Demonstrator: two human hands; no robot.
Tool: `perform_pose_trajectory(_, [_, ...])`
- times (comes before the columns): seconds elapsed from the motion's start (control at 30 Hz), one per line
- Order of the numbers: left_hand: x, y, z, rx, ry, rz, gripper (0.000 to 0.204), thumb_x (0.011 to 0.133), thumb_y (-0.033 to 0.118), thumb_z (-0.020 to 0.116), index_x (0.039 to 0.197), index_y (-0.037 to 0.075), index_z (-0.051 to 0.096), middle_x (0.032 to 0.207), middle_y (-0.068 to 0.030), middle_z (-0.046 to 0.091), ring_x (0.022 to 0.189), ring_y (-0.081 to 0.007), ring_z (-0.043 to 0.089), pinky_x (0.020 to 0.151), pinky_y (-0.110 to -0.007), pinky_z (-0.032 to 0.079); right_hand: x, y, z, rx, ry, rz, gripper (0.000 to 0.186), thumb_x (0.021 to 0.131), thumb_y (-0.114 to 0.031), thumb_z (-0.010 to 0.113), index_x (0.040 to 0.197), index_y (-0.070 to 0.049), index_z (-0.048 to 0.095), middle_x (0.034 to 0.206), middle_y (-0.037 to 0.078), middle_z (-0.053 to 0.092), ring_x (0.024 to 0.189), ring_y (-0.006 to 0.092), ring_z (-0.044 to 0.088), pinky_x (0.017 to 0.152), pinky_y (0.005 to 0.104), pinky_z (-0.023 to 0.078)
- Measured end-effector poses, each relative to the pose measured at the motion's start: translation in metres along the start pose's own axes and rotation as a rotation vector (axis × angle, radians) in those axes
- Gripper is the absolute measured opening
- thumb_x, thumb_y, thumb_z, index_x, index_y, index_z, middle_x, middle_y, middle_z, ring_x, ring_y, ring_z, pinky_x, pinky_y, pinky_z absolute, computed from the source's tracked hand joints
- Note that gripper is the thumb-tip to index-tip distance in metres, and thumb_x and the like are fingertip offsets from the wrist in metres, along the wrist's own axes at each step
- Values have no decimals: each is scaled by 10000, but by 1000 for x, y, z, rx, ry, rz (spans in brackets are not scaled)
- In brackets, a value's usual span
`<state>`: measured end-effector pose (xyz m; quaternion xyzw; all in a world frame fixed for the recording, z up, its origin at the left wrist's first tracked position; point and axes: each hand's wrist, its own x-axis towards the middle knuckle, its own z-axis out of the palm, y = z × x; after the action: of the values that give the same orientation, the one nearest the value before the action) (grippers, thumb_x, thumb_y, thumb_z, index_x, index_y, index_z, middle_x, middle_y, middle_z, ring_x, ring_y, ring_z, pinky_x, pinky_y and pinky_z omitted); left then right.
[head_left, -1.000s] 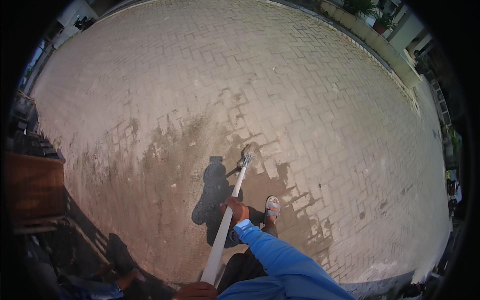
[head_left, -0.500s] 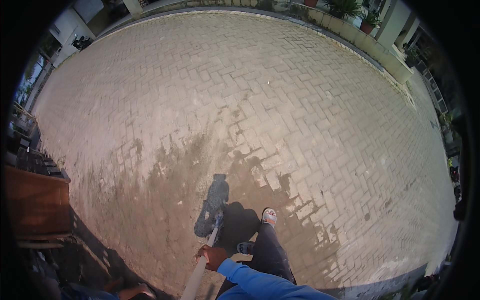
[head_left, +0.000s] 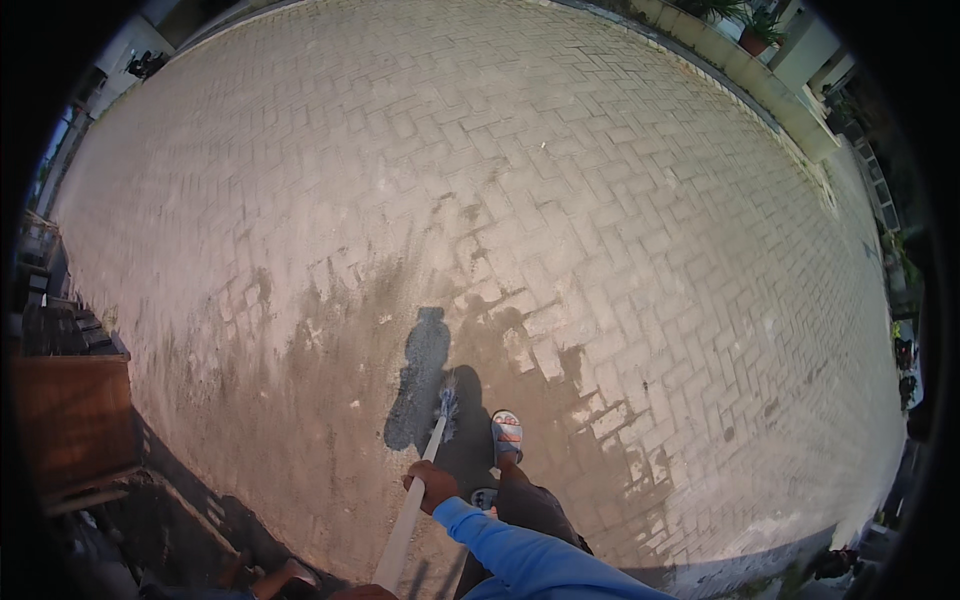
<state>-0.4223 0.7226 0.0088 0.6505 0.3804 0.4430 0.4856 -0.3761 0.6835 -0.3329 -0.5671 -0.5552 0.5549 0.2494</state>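
Note:
My right hand [head_left: 434,485], at the end of a blue sleeve, is closed round a long pale pole [head_left: 408,522] in the lower middle. My left hand [head_left: 362,593] shows only partly at the bottom edge, gripping the pole's lower end. At the pole's far end a brush or mop head [head_left: 446,404] rests on damp, sandy paving [head_left: 320,400], within my shadow. My sandalled foot [head_left: 507,432] stands just right of that head.
Herringbone brick paving [head_left: 650,250] spreads ahead and rightward. A brown wooden box [head_left: 70,420] stands at left, near another person's leg and foot [head_left: 285,580]. A low curb wall [head_left: 720,75] with a potted plant [head_left: 760,35] runs along the back right, and a parked motorbike [head_left: 145,62] is far left.
The pole's head has come back toward me and leftward since a second ago. My right hand has moved down and left with it. My sandalled foot has also shifted.

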Motion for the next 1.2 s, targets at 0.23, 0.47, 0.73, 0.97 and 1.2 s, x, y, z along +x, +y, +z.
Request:
perform_pose_trajectory(0.23, [-18, 47, -34, -35, 11, 47, 306, 819, 141, 672, 597, 2, 516, 536, -74, 475, 460, -241, 472, 447, -361, 363, -31, -47, -21, -144, -37, -278, 87, 843, -235, 678, 873, -165, 636, 974, 33, 614, 798, 295, 648, 705, 434, 536])
perform_pose_trajectory(0.47, [-123, 8, -22, 19, 168, -21, 316, 828, 152, 669, 597, -1, 517, 536, -74, 474, 465, -237, 474, 449, -358, 363, 9, -23, -40, -170, 464, -251, 84, 810, -160, 690, 821, -116, 619, 873, 106, 592, 821, 344, 632, 708, 446, 512])
perform_pose_trajectory(0.73, [-275, 59, -44, 149, 227, -163, 328, 838, 164, 666, 598, -4, 517, 536, -75, 473, 471, -234, 477, 450, -354, 362, -178, 39, 231, 112, 204, -71, 132, 863, -220, 670, 819, -118, 598, 934, 109, 592, 828, 336, 631, 727, 458, 511])
perform_pose_trajectory(0.97, [-323, 130, -69, 118, 14, -93, 339, 866, 191, 648, 619, -10, 532, 570, -91, 492, 511, -234, 509, 490, -353, 416, -259, 9, 270, -86, -131, -186, 213, 923, -356, 588, 922, -145, 620, 940, 94, 591, 831, 326, 637, 707, 459, 526])
perform_pose_trajectory(1.2, [-350, 133, -81, -96, -80, 143, 331, 863, 186, 651, 621, -8, 535, 595, -95, 507, 528, -241, 520, 510, -357, 436, -260, -40, 170, -226, 143, -328, 126, 858, -257, 670, 883, -140, 631, 903, 68, 609, 793, 330, 650, 667, 451, 540])
